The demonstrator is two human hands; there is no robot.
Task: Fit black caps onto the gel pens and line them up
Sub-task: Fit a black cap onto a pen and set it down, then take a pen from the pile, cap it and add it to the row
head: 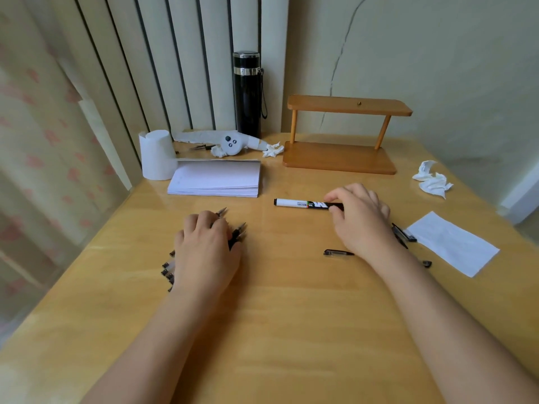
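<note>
— On the table [291, 316], what lies where?
— Uncapped gel pens [237, 231] sit bunched under the left hand [207, 252], fingers curled over them, tips pointing up-right. The right hand [361, 220] pinches a white marker [303, 203] lying left-to-right.
— And the caps?
— One black cap [338, 253] lies crosswise just below the right hand, the nearer hand. More caps [404, 233] lie beside the paper [452, 243]. No containers hold anything.

hands: two, left [205, 249], right [360, 220]
marker [303, 203]: one
flask [248, 94]: one
wooden shelf [344, 132]: one
loose black caps: three seen, one [338, 253]
gel pens [237, 231]: count hidden
</note>
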